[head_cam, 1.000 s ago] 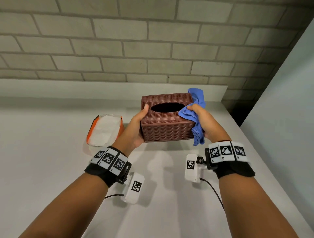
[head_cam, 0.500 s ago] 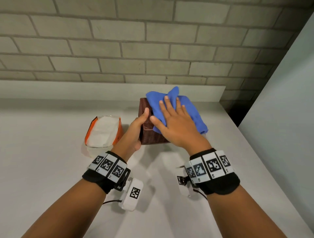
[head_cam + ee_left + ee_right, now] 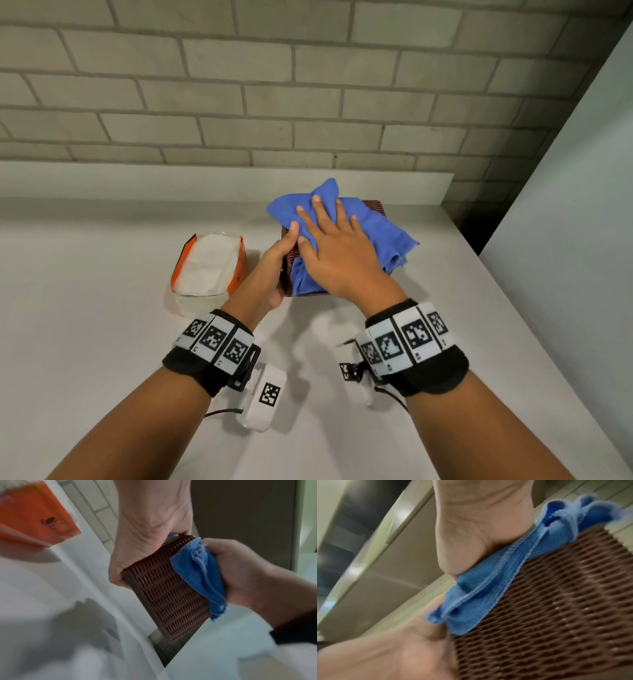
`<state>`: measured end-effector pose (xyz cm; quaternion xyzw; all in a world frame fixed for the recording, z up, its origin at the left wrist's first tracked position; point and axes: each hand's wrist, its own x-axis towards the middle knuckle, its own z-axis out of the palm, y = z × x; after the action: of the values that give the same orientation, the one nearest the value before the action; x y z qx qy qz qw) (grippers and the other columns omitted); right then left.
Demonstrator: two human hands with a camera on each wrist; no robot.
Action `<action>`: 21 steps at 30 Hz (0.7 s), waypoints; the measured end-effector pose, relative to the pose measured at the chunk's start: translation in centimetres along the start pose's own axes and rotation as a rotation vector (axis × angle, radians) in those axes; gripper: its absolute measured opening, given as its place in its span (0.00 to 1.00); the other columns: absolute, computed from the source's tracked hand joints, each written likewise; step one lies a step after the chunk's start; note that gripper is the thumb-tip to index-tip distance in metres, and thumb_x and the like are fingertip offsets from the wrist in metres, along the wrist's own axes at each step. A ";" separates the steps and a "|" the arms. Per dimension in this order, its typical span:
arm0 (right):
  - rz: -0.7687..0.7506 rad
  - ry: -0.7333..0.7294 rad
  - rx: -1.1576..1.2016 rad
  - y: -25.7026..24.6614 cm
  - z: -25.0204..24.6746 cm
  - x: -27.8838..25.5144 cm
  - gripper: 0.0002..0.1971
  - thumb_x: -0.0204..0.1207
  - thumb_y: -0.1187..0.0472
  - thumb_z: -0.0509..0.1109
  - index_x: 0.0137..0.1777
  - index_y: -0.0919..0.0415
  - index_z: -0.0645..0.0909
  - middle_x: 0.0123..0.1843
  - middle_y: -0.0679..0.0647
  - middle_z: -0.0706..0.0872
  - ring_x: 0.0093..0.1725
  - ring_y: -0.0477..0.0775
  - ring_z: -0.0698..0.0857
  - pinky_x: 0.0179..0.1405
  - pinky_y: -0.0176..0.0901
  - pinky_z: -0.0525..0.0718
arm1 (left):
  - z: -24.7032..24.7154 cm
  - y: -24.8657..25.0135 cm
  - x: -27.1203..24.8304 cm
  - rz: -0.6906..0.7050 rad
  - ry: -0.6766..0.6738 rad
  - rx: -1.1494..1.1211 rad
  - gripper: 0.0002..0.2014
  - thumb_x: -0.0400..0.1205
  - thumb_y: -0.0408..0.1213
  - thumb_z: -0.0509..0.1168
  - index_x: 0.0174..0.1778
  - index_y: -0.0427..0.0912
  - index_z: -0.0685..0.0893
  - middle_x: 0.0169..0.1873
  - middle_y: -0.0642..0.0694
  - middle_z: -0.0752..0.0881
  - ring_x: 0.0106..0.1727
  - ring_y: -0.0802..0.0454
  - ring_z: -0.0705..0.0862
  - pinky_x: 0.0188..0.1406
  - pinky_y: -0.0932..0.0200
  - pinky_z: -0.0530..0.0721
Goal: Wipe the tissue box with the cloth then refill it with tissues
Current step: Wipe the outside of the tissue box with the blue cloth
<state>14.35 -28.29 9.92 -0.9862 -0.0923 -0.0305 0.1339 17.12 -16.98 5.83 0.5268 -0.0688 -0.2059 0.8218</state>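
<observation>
**Wipe under way: where it could slip**

The right hand (image 3: 337,255) lies flat, fingers straight and spread, pressing the blue cloth (image 3: 380,228) onto the top of the brown woven tissue box (image 3: 169,588). The left hand (image 3: 274,265) grips the box's left end, thumb up along the top edge and touching the cloth; the left wrist view shows its palm and fingers wrapped round that end. The box sits on the white table (image 3: 102,342), directly under the right palm and just right of the left hand. The pack of tissues (image 3: 209,265), orange-sided and open at the top, lies on the table just left of the left hand, apart from the box.

Risks, judged from this pose:

- The box looks light and is braced on one end only. A hard push from the right hand toward the wall or to the right could slide or tilt it out of the left hand's hold.
- The cloth is bunched, with loose folds hanging over the near face and the right end of the box. A fold could catch in the weave, or sag into the top opening, which is hidden under the cloth.
- The flat palm only pins the cloth, so a fast stroke could leave it behind.
- The left wrist is close to the tissues; a jerk leftward could knock the pack.
</observation>
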 end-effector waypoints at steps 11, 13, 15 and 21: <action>0.056 -0.044 -0.022 -1.6 0.3 -0.3 0.29 0.85 0.48 0.43 0.84 0.48 0.39 0.86 0.50 0.35 0.84 0.57 0.33 0.84 0.57 0.37 | -0.6 0.4 0.0 -0.009 0.001 -0.019 0.21 0.87 0.51 0.47 0.68 0.51 0.78 0.58 0.50 0.89 0.59 0.56 0.88 0.51 0.61 0.88; 0.048 -0.041 -0.036 -1.9 0.4 -0.1 0.29 0.85 0.48 0.43 0.84 0.47 0.41 0.86 0.49 0.36 0.85 0.56 0.35 0.84 0.57 0.38 | -0.6 0.1 -0.1 -0.033 -0.012 -0.030 0.21 0.86 0.54 0.48 0.70 0.54 0.76 0.61 0.48 0.87 0.62 0.53 0.86 0.54 0.56 0.87; 0.051 -0.026 -0.046 -1.5 0.3 0.7 0.28 0.85 0.47 0.42 0.84 0.44 0.42 0.86 0.48 0.38 0.85 0.57 0.36 0.84 0.59 0.38 | -0.8 0.0 -0.1 -0.019 0.002 -0.046 0.19 0.86 0.53 0.49 0.66 0.55 0.78 0.58 0.49 0.88 0.61 0.51 0.86 0.60 0.50 0.83; 0.193 0.040 -0.035 1.1 -0.8 3.3 0.28 0.85 0.45 0.43 0.84 0.43 0.45 0.87 0.52 0.42 0.85 0.61 0.39 0.82 0.63 0.39 | -1.1 0.5 0.5 0.041 0.071 -0.011 0.13 0.85 0.45 0.56 0.54 0.50 0.85 0.41 0.52 0.93 0.42 0.54 0.92 0.45 0.57 0.89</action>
<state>17.77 -28.96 10.65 -0.9919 0.0066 -0.0386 0.1209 18.09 -16.05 5.74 0.5278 -0.0494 -0.1705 0.8306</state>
